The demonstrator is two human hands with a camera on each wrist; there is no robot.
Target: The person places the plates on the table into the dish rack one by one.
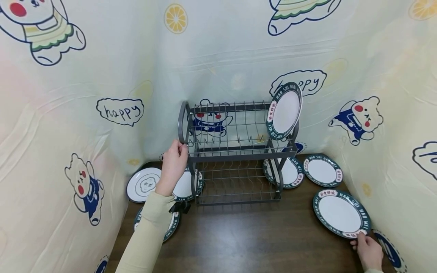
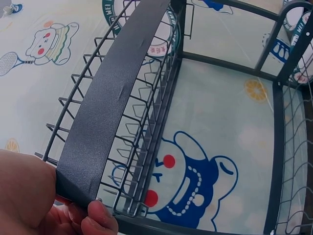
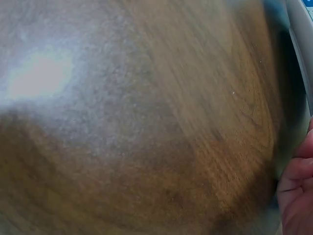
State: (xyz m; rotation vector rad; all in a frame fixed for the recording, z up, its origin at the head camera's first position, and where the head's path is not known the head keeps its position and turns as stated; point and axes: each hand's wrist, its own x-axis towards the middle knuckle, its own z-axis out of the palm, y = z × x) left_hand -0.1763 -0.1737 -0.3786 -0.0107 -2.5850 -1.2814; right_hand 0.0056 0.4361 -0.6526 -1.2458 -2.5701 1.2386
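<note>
A two-tier dark metal dish rack (image 1: 239, 156) stands at the back of the table. My left hand (image 1: 173, 165) grips the front left corner of its upper tier; in the left wrist view fingers (image 2: 100, 218) curl under the flat front bar (image 2: 105, 98). One green-rimmed plate (image 1: 286, 112) stands tilted at the right end of the upper tier. At the right, my right hand (image 1: 369, 252) pinches the near rim of another green-rimmed plate (image 1: 341, 214). The right wrist view shows mostly wood, with the hand (image 3: 298, 183) and a strip of plate edge at its right border.
More plates lie on the brown table (image 1: 235, 235): a face-down plate (image 1: 143, 185) at left, a plate (image 1: 184, 185) behind the left forearm, and one partly under it (image 1: 172, 227). To the right are a plate (image 1: 290, 172) behind the rack and another (image 1: 322, 170). Printed cloth (image 1: 239, 49) encloses the table.
</note>
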